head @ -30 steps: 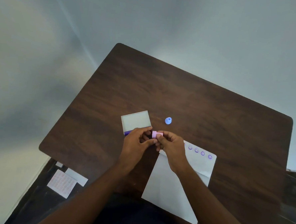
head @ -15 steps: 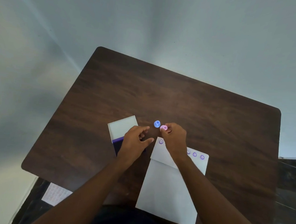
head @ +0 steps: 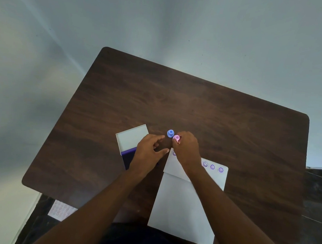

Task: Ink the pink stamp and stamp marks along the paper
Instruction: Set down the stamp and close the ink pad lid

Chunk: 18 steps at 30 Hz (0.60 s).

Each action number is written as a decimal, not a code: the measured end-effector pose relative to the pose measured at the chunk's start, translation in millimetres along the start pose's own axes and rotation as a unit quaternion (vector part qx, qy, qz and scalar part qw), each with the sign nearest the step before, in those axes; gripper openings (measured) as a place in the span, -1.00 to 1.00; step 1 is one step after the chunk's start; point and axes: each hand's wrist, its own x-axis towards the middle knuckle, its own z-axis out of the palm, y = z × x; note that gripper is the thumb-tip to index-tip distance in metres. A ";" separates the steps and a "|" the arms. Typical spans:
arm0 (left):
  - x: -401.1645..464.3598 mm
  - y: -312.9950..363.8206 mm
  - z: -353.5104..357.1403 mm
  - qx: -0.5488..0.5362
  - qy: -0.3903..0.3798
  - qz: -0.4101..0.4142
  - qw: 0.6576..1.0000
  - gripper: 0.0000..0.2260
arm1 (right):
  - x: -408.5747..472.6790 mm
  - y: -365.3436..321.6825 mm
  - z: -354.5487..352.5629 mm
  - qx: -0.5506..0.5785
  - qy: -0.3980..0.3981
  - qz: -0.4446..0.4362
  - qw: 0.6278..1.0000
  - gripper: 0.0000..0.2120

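Fingers of right hand (head: 187, 148) seemingly pinching round pink stamp (head: 176, 137); left hand (head: 149, 152) loosely spread.

Your left hand (head: 148, 151) covers most of the ink pad (head: 128, 156). Right hand (head: 186, 149) hides part of the paper's (head: 181, 208) stamped row & the pink stamp's (head: 176, 137) base. Marks too small to read. Forearms cut off at btm edge.
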 end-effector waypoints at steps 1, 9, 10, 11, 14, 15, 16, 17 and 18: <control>-1.0 1.5 1.2 0.000 -0.001 -0.003 1.000 -0.54 | 0.7 2.5 -0.4 0.007 0.000 0.004 1.000 -0.73; -7.7 -15.1 -11.5 -0.029 0.044 -0.011 0.999 -0.56 | -12.4 17.5 -6.3 0.075 0.074 -0.051 0.993 -0.68; -8.5 -20.3 -16.3 -0.031 0.051 -0.025 0.998 -0.57 | -13.9 17.4 -7.6 0.092 0.085 -0.048 0.991 -0.68; -9.8 -26.2 -22.0 -0.042 0.062 -0.038 0.996 -0.58 | -16.6 15.7 -8.7 0.113 0.101 -0.049 0.987 -0.68; -14.7 -44.4 -40.1 -0.092 0.120 -0.050 0.987 -0.68 | -25.6 2.2 -9.3 0.169 0.136 -0.097 0.971 -0.76; -16.2 -49.0 -45.2 -0.103 0.136 -0.060 0.984 -0.71 | -27.2 -4.1 -8.1 0.180 0.125 -0.115 0.969 -0.79; -17.4 -53.7 -49.8 -0.114 0.148 -0.075 0.980 -0.74 | -28.0 -11.5 -5.5 0.183 0.100 -0.130 0.969 -0.81; -18.3 -57.7 -53.2 -0.127 0.154 -0.094 0.975 -0.75 | -28.2 -18.2 -1.7 0.179 0.069 -0.141 0.971 -0.80; -19.3 -60.8 -55.9 -0.143 0.156 -0.117 0.970 -0.74 | -27.5 -24.4 3.2 0.170 0.037 -0.145 0.974 -0.79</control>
